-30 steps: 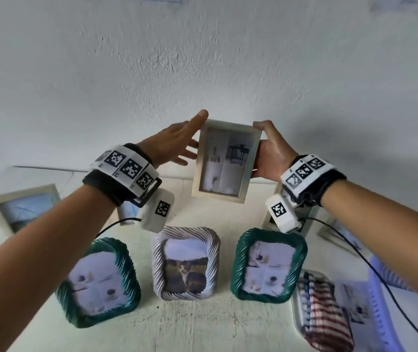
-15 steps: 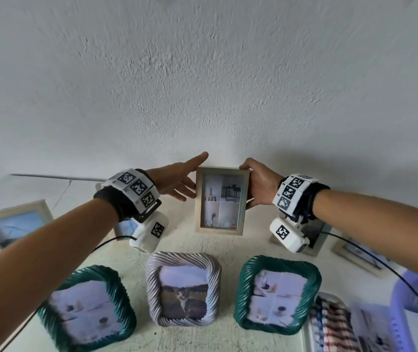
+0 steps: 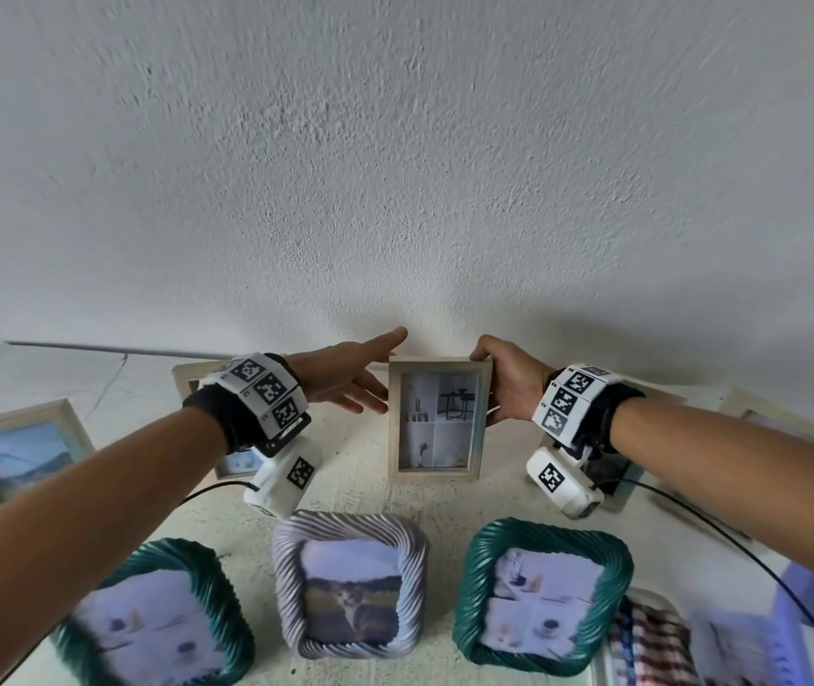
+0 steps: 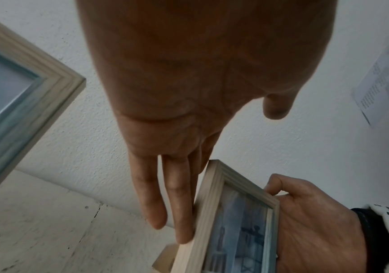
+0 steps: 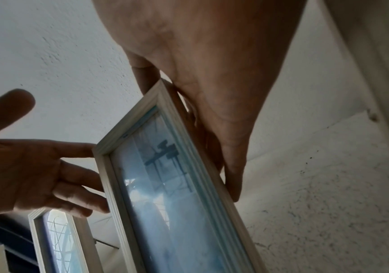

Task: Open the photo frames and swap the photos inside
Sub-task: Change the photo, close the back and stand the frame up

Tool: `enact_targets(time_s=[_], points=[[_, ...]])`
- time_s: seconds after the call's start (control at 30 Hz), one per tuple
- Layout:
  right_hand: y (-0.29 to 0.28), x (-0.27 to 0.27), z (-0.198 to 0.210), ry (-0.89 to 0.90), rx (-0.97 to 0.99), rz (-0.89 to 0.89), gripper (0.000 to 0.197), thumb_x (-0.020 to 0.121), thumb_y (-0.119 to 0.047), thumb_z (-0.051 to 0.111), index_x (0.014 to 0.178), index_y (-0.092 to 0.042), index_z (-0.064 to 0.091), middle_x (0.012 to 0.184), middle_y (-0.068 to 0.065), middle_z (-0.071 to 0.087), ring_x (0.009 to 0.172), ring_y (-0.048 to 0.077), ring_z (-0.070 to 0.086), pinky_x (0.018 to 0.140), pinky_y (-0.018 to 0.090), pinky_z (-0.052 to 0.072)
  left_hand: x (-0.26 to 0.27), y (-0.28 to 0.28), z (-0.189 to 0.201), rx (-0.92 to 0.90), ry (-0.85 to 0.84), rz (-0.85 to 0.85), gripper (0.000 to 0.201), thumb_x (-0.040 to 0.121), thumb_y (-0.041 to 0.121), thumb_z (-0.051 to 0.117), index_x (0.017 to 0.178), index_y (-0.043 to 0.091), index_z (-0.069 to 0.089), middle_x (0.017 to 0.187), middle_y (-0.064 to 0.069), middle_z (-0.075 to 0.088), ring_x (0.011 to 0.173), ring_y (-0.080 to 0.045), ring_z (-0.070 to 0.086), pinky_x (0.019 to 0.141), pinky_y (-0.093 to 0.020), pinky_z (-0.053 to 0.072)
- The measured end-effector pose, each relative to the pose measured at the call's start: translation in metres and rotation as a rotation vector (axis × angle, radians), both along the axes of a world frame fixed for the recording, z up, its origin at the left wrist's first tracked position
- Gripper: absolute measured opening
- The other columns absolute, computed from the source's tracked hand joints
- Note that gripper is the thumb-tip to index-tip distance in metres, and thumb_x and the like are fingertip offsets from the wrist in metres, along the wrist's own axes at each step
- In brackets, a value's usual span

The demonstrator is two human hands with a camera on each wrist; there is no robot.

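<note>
Wooden photo frame [image 3: 437, 422] now upright at the back of the white tabletop [image 3: 360, 492], 12 o'clock of centre, close to the textured wall [image 3: 395, 165]; a second ago it was held tilted and higher, half a second ago lower and nearly square, so it has come down and been stood in place. Its front faces the camera, print of a room interior showing behind the glass. Right hand [image 3: 508, 383] grasps the frame's right edge, thumb over the top corner, fingers curled behind; the right wrist view confirms the wrap on that edge. Left hand [image 3: 345, 376] is released: fingers straight, lying against the frame's left edge without curling round it, as the left wrist view shows. Judgement: this frame looks reassembled and returned, so the step in hand is setting it down, and letting go comes next. Nearer row, 6 o'clock: white twisted frame with cat photo [image 3: 349, 586] in the middle, green twisted frame [image 3: 543, 594] at 5 o'clock, another green frame [image 3: 157, 618] at 7 o'clock. A larger wooden frame [image 3: 14, 453] leans at 9 o'clock. Whether its stand bears on the table cannot be told from here; a tip backward is possible on release.
</note>
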State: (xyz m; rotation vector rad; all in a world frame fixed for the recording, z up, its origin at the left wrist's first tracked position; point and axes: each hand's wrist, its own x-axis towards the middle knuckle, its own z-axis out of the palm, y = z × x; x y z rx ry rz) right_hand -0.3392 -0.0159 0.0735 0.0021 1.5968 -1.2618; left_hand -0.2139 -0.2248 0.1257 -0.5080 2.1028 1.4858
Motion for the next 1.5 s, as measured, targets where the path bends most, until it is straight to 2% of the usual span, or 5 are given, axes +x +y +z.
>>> enact_targets(time_s=[0.2,0.5,0.77,0.97,1.5], points=[[-0.008,0.002,0.012,0.205,-0.011,-0.04,0.019,0.089,-0.034,0.051,0.081,-0.016,0.053,0.077,0.004,0.048,0.073,0.02,0.05,0.072,0.032,0.043,0.005,-0.012,0.007,-0.083,0.054,-0.054,0.094,0.072,0.078,0.038,0.148,0.023,0.034,0.134,-0.013,0.059,0.107,-0.02,0.067,0.101,-0.041,0.048],[-0.06,0.029,0.085,1.169,-0.026,0.194,0.024,0.093,-0.03,0.06,0.11,-0.014,0.061,0.104,-0.002,0.064,0.096,0.012,0.059,0.085,0.027,0.047,0.05,-0.086,0.062,-0.461,0.43,0.222,0.023,0.097,0.035,0.055,0.11,0.018,0.065,0.103,-0.007,0.072,0.092,-0.021,0.07,0.086,-0.039,0.051],[-0.158,0.073,0.08,1.047,0.164,0.7,0.047,0.096,-0.028,0.053,0.136,-0.006,0.046,0.112,0.012,0.068,0.093,0.021,0.07,0.094,0.034,0.049,0.094,-0.128,0.041,-0.89,0.093,0.183,0.043,0.095,0.04,0.055,0.131,0.016,0.056,0.129,-0.01,0.061,0.119,-0.028,0.055,0.1,-0.037,0.041],[-0.193,0.087,0.056,1.005,0.292,0.806,0.03,0.094,-0.016,0.054,0.114,0.004,0.062,0.098,0.016,0.073,0.084,0.023,0.073,0.085,0.041,0.057,0.104,-0.14,0.012,-0.661,0.009,0.309,0.038,0.095,0.018,0.058,0.131,0.007,0.052,0.104,-0.019,0.069,0.094,-0.029,0.069,0.081,-0.044,0.058],[-0.142,0.079,0.131,0.948,-0.039,0.477,0.009,0.097,-0.012,0.056,0.102,-0.004,0.057,0.089,0.015,0.07,0.08,0.025,0.072,0.078,0.033,0.06,0.13,-0.116,0.063,-0.365,0.574,0.456,0.024,0.089,0.014,0.068,0.113,0.012,0.067,0.095,-0.009,0.073,0.092,-0.02,0.07,0.086,-0.042,0.057]])
